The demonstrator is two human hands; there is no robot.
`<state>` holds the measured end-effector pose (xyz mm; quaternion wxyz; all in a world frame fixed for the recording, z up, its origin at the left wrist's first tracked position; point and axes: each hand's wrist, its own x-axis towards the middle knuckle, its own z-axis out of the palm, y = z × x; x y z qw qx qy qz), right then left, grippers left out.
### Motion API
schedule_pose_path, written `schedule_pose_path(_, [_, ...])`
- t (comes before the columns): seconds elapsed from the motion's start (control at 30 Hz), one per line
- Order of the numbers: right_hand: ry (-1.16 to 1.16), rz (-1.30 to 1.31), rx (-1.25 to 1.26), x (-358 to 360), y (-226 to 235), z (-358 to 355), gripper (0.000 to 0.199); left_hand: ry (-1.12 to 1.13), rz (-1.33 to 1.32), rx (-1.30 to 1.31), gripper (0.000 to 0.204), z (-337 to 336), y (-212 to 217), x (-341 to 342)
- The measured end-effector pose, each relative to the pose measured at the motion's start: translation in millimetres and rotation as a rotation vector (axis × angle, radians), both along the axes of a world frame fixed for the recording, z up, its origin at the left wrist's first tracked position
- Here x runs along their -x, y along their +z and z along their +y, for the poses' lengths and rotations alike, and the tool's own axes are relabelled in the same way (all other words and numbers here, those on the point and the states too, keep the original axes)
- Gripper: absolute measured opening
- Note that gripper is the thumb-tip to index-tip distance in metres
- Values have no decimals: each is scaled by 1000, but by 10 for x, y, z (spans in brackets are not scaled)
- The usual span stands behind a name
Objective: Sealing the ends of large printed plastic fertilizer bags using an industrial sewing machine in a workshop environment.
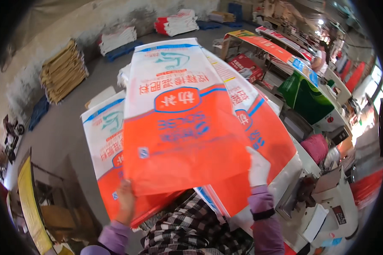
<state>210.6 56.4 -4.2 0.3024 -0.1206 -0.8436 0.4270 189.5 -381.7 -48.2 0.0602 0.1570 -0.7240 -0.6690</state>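
Low in the view, the left hand [125, 204], bare, pinches the lower left corner of an orange-and-white woven sack [181, 123] and is closed on it. The right hand [258, 168], in a white glove above a purple sleeve, presses against the sack's lower right edge; whether its fingers wrap round the edge cannot be told. The two hands are well apart, one at each lower corner, and they hold the sack up flat in front of the person, its white end farthest away. Just behind it, more sacks of the same kind [266, 127] lie fanned out, one showing at the left and others at the right. Below the sacks a checked cloth [191, 229] covers the person's lap. To the right stands a white sewing machine [331, 204] on a worktop [310, 157]. Farther off on the grey floor [59, 127], stacks of white sacks [117, 38] and tan sacks [64, 70] rest near the wall.
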Motion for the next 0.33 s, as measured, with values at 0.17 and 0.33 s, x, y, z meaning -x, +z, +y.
schedule_pose_path(0.17, [265, -171, -360, 311, 26, -1679, 45, 99, -2, -386, 37, -1743, 175, -464])
schedule_pose_path(0.33, [426, -471, -243, 289, -1287, -2244, 57, -6, -14, -188, 59, -2282, -201, -1144])
